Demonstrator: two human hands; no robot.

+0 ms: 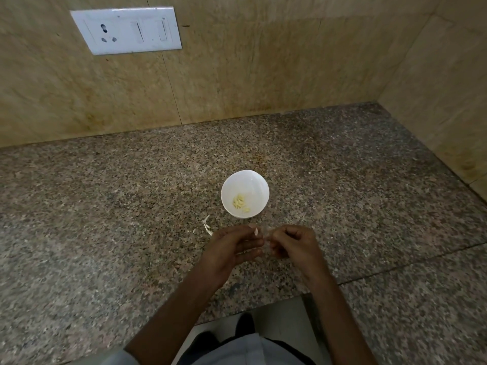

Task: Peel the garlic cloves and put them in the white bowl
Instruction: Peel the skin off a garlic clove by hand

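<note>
While the left grip (232,248) curls its fingers and thumb toward a small pale garlic clove (255,230) and pinches it at the fingertips, we see the right grip (292,245) meet it from the other side. Its fingers are curled as well and nip the same clove's papery skin, but blur hides exactly where its fingertips touch. Both grips hover close together above the desk (105,206), a speckled granite one, not far from its front edge. Just beyond them the white bowl (245,179) stands upright on the desk, with a small heap of peeled cloves (240,202) lying at its bottom. Left of the bowl's near side, just beside the left grip, we find a few white peel scraps (207,225) on the stone. Behind the desk rises a beige tiled wall (263,61) that turns a corner at the right. High on its left part we see a white switch plate (126,30) with a socket.
</note>
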